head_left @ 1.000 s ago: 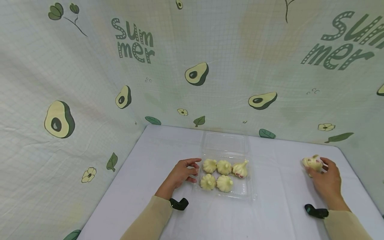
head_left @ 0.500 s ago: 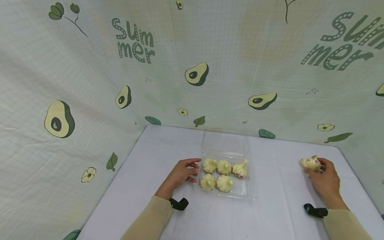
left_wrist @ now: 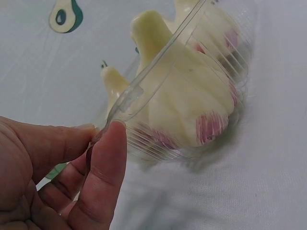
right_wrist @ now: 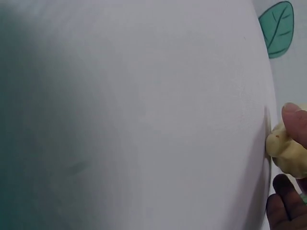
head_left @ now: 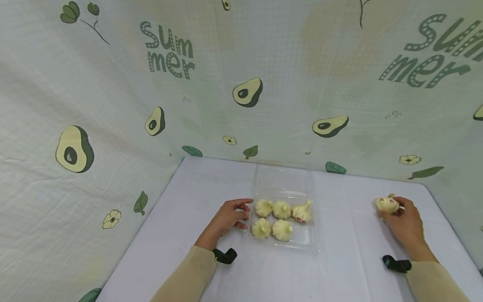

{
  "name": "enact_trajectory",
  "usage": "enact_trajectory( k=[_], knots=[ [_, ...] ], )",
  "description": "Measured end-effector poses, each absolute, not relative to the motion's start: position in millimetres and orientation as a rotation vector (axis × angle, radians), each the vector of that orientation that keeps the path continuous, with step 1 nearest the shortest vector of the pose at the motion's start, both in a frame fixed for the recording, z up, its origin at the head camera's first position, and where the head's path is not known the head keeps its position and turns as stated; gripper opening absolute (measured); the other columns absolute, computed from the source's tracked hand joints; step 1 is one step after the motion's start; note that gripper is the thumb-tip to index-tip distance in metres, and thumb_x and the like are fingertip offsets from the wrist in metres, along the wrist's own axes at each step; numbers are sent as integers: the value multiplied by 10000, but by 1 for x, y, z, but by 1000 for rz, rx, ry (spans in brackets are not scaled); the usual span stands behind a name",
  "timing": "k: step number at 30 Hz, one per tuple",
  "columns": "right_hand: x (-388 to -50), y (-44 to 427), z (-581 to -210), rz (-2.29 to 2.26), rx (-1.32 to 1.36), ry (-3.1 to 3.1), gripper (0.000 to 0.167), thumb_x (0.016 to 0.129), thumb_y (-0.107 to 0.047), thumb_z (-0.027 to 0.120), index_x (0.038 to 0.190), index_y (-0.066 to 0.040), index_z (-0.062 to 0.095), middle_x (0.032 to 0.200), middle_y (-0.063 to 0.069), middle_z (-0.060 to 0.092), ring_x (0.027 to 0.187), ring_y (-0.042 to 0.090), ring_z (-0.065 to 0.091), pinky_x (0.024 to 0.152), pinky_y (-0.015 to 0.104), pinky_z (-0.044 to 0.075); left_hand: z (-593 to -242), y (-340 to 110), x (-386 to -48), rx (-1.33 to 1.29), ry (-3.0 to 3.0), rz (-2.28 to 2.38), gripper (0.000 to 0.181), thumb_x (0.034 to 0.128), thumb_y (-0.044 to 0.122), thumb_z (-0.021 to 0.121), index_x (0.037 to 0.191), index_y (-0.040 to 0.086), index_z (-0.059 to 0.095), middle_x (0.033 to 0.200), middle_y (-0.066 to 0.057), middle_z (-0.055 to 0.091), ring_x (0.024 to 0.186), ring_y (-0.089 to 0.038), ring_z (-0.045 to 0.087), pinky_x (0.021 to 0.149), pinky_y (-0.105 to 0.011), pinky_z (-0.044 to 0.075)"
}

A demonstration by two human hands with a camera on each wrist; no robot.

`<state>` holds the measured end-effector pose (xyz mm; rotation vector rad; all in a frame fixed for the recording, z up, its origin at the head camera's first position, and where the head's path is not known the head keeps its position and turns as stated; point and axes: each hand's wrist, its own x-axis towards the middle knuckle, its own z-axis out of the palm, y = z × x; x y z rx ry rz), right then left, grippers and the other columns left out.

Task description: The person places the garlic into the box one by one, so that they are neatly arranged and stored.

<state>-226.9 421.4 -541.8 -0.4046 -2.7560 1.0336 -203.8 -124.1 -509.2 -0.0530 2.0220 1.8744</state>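
Observation:
A clear plastic clamshell box (head_left: pixel 303 243) lies open near the middle of the table, its lid (head_left: pixel 283 178) folded back toward the wall. Inside sit several garlic bulbs (head_left: pixel 282 230): three along the back row, two in the front row at left and middle. With thumb and finger my left hand (head_left: pixel 228 218) pinches the box's left rim, which the left wrist view shows close up at the rim (left_wrist: pixel 125 101). Over at the right, my right hand (head_left: pixel 407 226) holds another garlic bulb (head_left: pixel 385 204) with purple patches. Only part of this bulb (right_wrist: pixel 290 155) appears in the right wrist view.
A white cloth covers the table (head_left: pixel 351 251). Behind and to the left hangs a printed avocado curtain (head_left: pixel 279 126), meeting the table's back and left edges. Black wrist devices (head_left: pixel 225 256) are worn on both arms.
My right hand has shifted a little to the left with its garlic bulb. The left hand and the box have stayed in place.

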Motion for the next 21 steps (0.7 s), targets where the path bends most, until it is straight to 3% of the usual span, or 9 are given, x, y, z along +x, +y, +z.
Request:
enact_trajectory(
  k=[3,11,21],
  knots=[
    [-228,422,-542,1041,-382,-2775,773,1001,-218,712,1549,126,287,1494,429,379,1263,571,479,930,648,413,-509,-124,-204,-52,2026,1872,483,1006,-19,652,1476,88,624,1109,-83,613,835,-176,641,612,-293,631],
    [-223,422,-539,1124,-489,-2789,815,1023,-275,660,1578,97,193,1535,445,342,1348,588,426,1025,684,399,-507,-123,-204,-43,2024,1869,483,1009,-16,649,1483,72,612,1106,-81,609,833,-177,640,620,-298,634],
    [-218,425,-542,1152,-347,-2821,818,1038,-290,645,1613,85,199,1590,437,288,1402,643,374,1102,754,348,-510,-123,-204,-55,2031,1873,469,1013,-13,651,1470,90,630,1112,-90,616,826,-172,642,617,-296,633]
  ],
)
